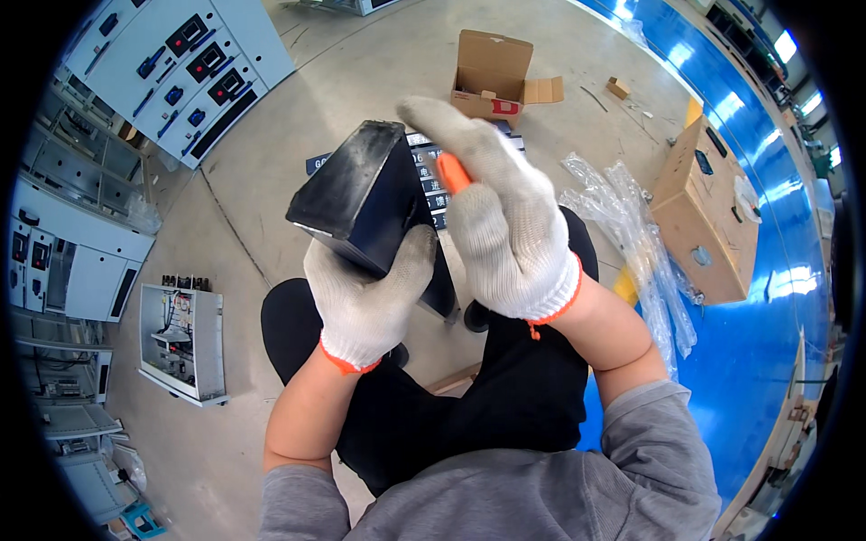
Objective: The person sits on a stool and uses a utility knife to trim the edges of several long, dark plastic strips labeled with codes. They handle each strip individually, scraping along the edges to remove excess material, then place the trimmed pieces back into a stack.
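Observation:
My left hand, in a white knit glove with an orange cuff, grips a dark box-shaped piece from below and the side. The piece is tilted, and its scuffed black end faces up. Close to its right side is my right hand, gloved the same way and closed round an orange object. Only a short orange end shows between thumb and fingers; the rest is hidden, so its kind cannot be made out. Beyond the hands, dark label plates with white lettering lie partly covered.
An open cardboard box stands ahead. To the right lie clear plastic wrapping and a wooden crate beside the blue floor. On the left are an open metal box with wiring and grey switchgear cabinets.

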### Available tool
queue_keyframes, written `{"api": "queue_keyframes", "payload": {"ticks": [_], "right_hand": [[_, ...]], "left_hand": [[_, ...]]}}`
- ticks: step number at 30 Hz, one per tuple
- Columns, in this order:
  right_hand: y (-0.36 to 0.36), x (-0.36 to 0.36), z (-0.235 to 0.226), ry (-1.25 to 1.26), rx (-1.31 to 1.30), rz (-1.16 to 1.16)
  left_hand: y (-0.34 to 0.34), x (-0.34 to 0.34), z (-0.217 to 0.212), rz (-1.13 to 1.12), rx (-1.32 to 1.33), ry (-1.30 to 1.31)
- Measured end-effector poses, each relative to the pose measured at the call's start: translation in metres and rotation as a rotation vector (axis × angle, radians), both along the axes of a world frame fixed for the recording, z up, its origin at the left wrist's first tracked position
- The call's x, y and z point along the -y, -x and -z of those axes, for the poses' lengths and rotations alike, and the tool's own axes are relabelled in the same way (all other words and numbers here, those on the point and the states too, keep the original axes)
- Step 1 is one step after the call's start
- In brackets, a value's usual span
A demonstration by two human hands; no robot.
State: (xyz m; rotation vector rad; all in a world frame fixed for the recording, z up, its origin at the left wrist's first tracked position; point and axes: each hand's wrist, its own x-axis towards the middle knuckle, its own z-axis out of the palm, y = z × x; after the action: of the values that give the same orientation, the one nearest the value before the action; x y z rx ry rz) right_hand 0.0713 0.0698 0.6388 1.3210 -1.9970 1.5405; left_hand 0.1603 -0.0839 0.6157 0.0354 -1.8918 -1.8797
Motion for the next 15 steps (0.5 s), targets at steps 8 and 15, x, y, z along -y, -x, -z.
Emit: {"api": "queue_keyframes", "payload": {"ticks": [8,15], "right_hand": [[-0.006,0.018,0.006,0.170,0.070,-0.014],[-0.009,0.005,-0.005,-0.014,0.173,-0.077]], "left_hand": [[0.000,-0.003,0.008,-0.015,-0.064,0.051],[0.000,-0.005,0.009,0.027,-0.131,0.121]]}}
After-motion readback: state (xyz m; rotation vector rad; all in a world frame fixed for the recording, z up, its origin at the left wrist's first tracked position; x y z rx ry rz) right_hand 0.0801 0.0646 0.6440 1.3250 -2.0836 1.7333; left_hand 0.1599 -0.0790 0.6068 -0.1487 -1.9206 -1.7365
